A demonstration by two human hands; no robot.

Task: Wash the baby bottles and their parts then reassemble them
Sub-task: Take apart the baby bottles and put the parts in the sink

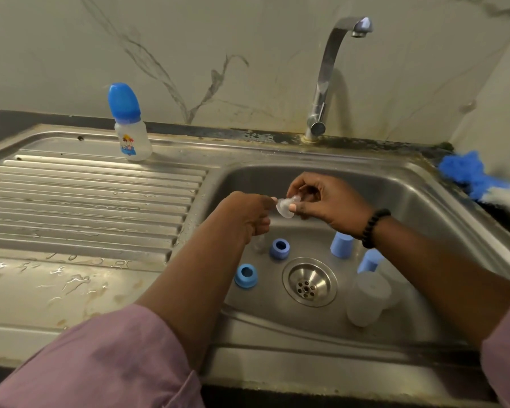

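Observation:
Over the sink basin (418, 201) my right hand (327, 203) pinches a clear silicone teat (286, 206) between thumb and fingers. My left hand (248, 214) reaches to the teat's wide rim with its fingertips; its other fingers are curled. Down in the basin lie two blue screw rings (279, 249) (246, 275), two blue caps (341, 244) (369, 260), another clear teat (259, 244) and two cloudy bottle bodies (367, 298) lying mouth down. An assembled bottle with a blue cap (129, 125) stands upright at the back of the drainboard.
The ribbed steel drainboard (86, 201) at left is wet with drops. The tap (330, 75) arches over the basin's back edge, with no water running. The drain strainer (309, 281) sits mid-basin. A blue and white brush or cloth (477, 178) lies on the right rim.

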